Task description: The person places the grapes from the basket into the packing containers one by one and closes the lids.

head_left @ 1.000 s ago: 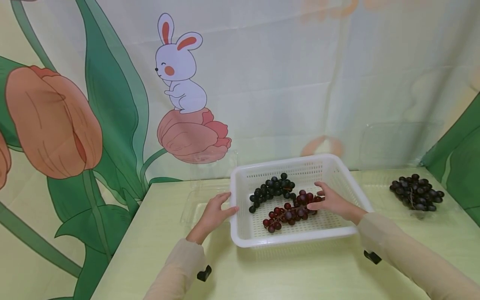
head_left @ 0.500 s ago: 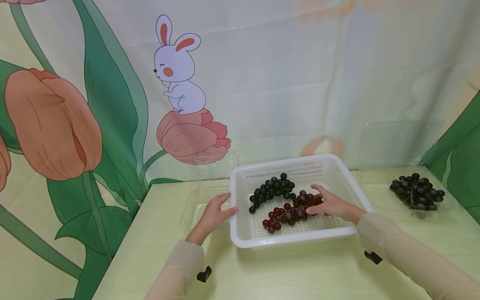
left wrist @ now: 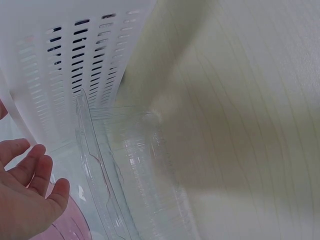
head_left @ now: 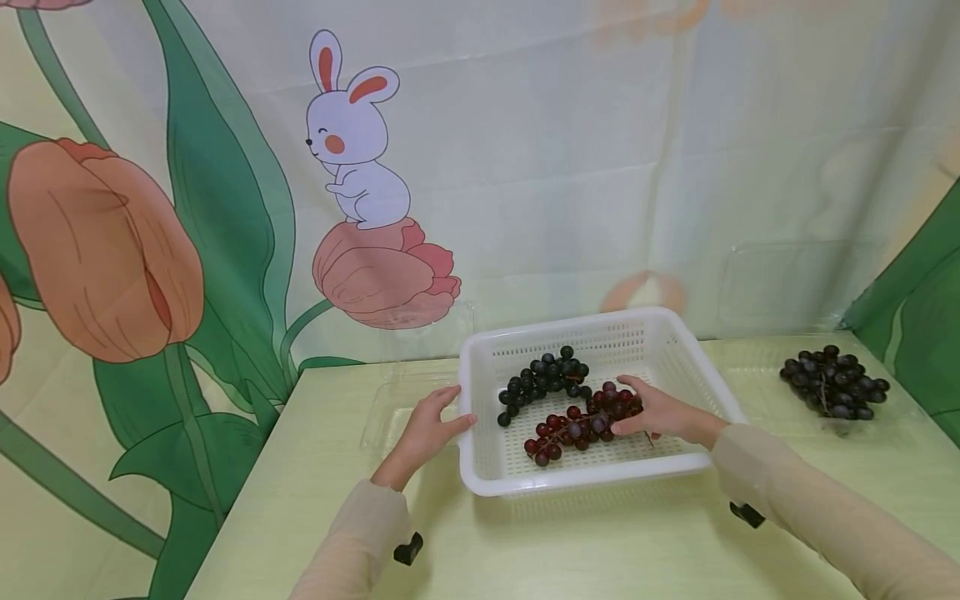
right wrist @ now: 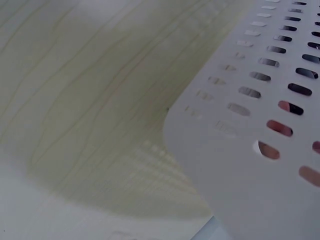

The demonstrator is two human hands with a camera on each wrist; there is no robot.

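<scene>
Wood-grain table (head_left: 570,554) | my left hand (head_left: 427,427), fingers apart, at slotted basket (head_left: 592,477) | right hand (head_left: 667,413) astride red grapes (head_left: 576,430), grip unclear | end-only pinch might drop them

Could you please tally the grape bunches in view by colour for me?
Dark: 2 (inner dark bunch in the white basket; outer dark bunch at the far right)
Red: 1 (red bunch, in the basket)
Total: 3

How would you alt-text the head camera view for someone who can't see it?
A person's right hand curves around the end of a bunch of red grapes in a white basket, beside a black bunch, the left hand at the basket's left rim. Another dark bunch lies in an open clear container at right; behind is a rabbit-print backdrop.
</scene>
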